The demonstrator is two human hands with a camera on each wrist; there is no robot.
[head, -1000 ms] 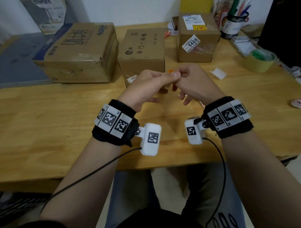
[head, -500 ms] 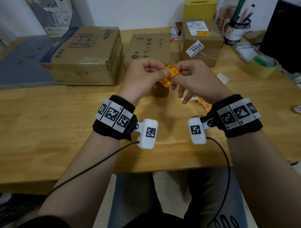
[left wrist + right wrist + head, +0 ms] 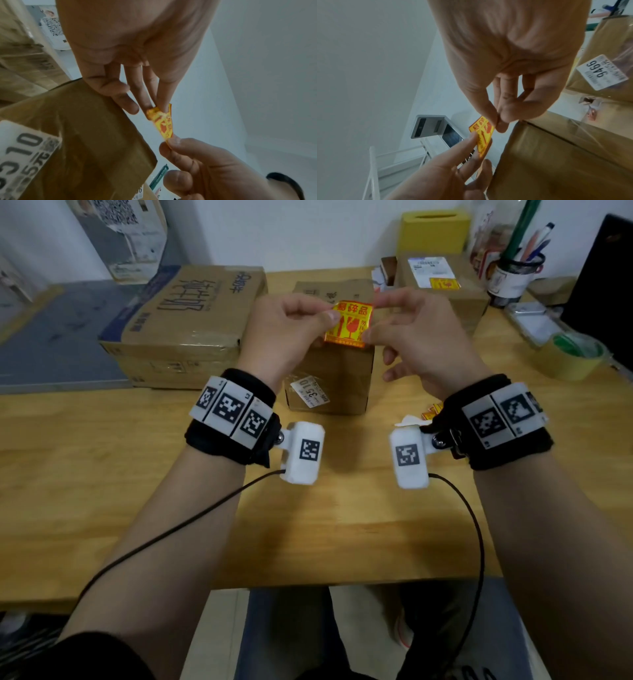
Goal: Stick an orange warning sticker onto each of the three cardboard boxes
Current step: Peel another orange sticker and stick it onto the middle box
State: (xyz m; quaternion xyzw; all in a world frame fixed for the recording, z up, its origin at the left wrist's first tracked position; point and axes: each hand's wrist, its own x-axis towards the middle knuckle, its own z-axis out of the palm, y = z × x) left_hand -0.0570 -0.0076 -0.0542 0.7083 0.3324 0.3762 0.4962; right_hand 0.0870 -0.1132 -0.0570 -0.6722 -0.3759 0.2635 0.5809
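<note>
Sticker ready — middle box next
Both hands pinch the orange sticker taut; lay it flat on the middle box — press outward.

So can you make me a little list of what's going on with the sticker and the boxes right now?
sticker: orange warning sticker, held up in the air above the middle box
left hand: pinches the sticker's left edge
right hand: pinches its right edge
middle box: no orange sticker seen on it
big left box: no orange sticker seen
right box: already has an orange sticker on top
table: wooden, the boxes stand on it
</note>
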